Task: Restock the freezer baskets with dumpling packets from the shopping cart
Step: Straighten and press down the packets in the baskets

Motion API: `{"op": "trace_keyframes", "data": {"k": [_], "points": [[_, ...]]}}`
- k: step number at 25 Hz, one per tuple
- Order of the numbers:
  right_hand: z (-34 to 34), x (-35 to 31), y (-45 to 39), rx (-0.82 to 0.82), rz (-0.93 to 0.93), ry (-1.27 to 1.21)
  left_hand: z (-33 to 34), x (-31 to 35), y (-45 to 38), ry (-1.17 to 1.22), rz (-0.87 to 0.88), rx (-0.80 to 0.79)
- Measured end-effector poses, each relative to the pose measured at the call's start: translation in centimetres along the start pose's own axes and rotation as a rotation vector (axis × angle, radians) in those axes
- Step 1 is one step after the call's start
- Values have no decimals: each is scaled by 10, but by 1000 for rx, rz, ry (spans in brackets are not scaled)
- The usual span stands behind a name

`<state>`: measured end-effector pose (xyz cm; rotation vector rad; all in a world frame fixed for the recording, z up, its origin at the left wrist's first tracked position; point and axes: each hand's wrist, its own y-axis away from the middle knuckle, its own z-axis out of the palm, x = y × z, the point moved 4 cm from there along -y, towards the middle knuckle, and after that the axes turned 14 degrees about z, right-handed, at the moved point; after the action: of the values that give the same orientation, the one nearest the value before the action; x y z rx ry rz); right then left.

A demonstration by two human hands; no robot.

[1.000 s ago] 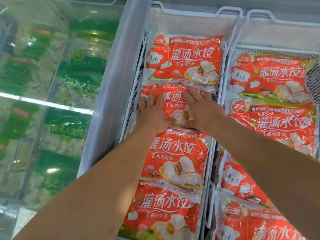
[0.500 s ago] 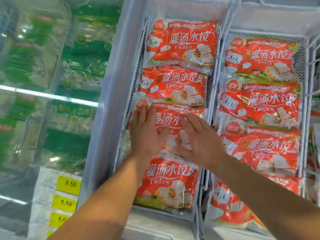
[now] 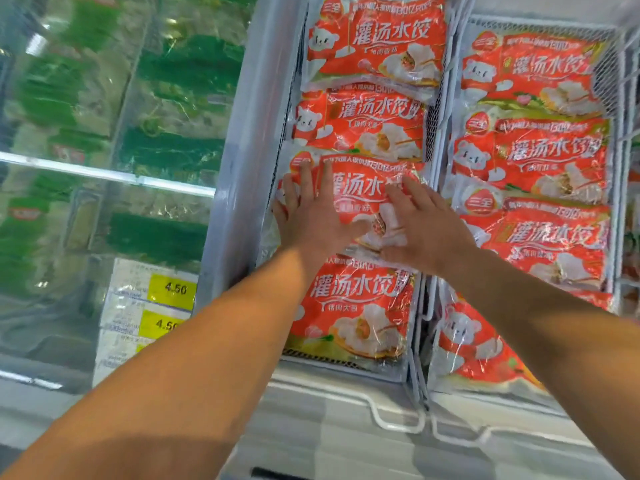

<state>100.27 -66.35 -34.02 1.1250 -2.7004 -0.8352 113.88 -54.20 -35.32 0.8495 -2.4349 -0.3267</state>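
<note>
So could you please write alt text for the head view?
Both hands, left hand and right hand, press flat on a red dumpling packet in the left freezer basket; a second basket alongside holds similar packets.

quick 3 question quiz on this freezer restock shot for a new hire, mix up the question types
1. True or false: both hands lie flat on the same dumpling packet.
2. Which basket holds that packet? A) left basket B) right basket
3. Fill in: the yellow price tags read ____.

Key
1. True: left hand and right hand both rest on it with straight fingers.
2. A
3. 4.50
</note>
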Motion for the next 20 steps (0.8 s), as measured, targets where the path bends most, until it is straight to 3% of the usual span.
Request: {"op": "trace_keyframes", "data": {"k": [4,8,10,17,20], "points": [[16,-15,73,87,-133,26,-5,17,70,-118,144,82],[50,-20,114,-76,-91,330,30,9,135,-346,252,-353],[55,-20,114,-79,-57,423,37,0,134,-352,241,-424],[61,-24,120,-105,-20,433,30,0,136,-316,270,-435],[45,-14,131,-48,-22,193,13,15,129,-230,246,-381]]}}
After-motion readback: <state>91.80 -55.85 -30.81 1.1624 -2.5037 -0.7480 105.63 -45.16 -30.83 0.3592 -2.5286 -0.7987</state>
